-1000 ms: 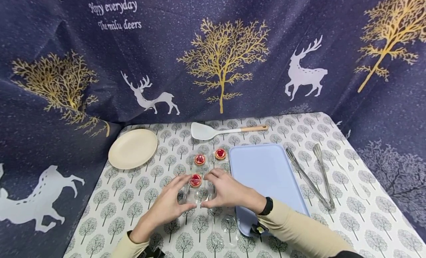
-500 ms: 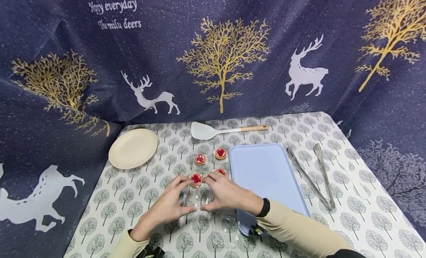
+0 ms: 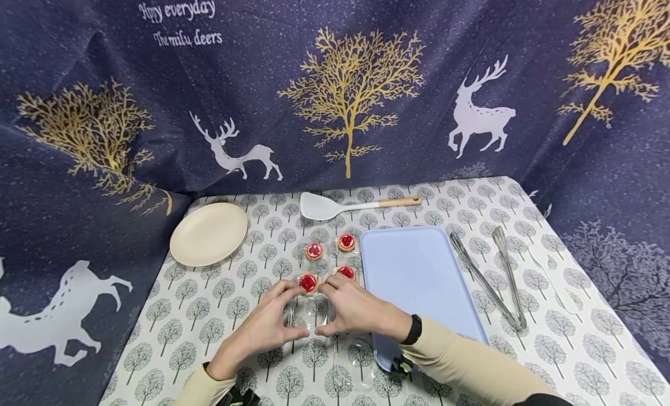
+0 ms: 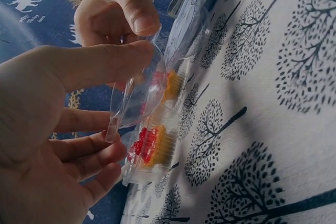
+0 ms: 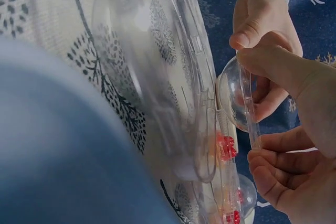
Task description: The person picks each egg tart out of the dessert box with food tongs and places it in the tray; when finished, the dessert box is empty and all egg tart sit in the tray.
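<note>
At the far left of a desk (image 3: 183, 319) covered in white cloth with grey tree print: one round cream plate (image 3: 208, 234), bare-topped and flat.

Next, left hand (image 3: 264, 324), thumb and fingers pinching the left edge of a clear plastic domed lid (image 3: 311, 314); light sleeve at the wrist.

The lid itself: held between the two hands, raised off the cloth, on the person's side of the front-left tart and just beside it.

Centre, four small round tarts with red topping (image 3: 314, 250), set two by two in clear plastic packaging, pale fluted crusts visible from the left wrist; front-right example partly hidden by fingers.

Above these, one white spatula with wooden handle (image 3: 356, 207), lying crosswise, handle to the right.

Right hand (image 3: 356, 307), pinching the lid's right edge; black band (image 3: 413, 329) at the wrist.

Below it, one further clear plastic piece (image 3: 360, 359), lying on the cloth, outline faint.

Right, one pale blue rectangular tray (image 3: 419, 278), partly under the right forearm.

Far right, one pair of silver metal tongs (image 3: 512, 281), arms spread, lying apart from the tray.
</note>
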Demonstrator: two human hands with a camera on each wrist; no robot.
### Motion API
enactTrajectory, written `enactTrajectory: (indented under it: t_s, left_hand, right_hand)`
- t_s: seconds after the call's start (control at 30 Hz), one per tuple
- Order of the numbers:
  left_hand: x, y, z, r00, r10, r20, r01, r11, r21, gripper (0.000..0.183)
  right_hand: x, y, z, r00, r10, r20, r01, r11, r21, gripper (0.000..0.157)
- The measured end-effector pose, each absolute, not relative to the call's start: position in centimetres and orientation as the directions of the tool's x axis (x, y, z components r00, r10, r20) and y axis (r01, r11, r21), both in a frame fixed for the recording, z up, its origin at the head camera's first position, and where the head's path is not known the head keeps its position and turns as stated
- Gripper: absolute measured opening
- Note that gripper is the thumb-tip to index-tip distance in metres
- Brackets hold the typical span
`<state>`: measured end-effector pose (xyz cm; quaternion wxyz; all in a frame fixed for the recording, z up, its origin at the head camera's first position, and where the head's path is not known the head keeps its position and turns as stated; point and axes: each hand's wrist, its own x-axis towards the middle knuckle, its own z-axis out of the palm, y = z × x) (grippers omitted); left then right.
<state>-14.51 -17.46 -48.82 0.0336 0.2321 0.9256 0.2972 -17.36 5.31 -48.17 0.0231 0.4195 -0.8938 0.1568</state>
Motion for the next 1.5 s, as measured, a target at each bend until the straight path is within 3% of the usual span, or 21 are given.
enactTrajectory:
  t_s: [1.5]
  left_hand:
    - [-14.9, -17.1, -50.5, -0.888, 0.452, 0.082, 0.415, 0.714, 0.564, 0.084]
  right_hand:
    - [-17.8, 5.1, -49.7, -0.611, -0.772, 0.176, -0.792, 0.597, -0.132, 0.072]
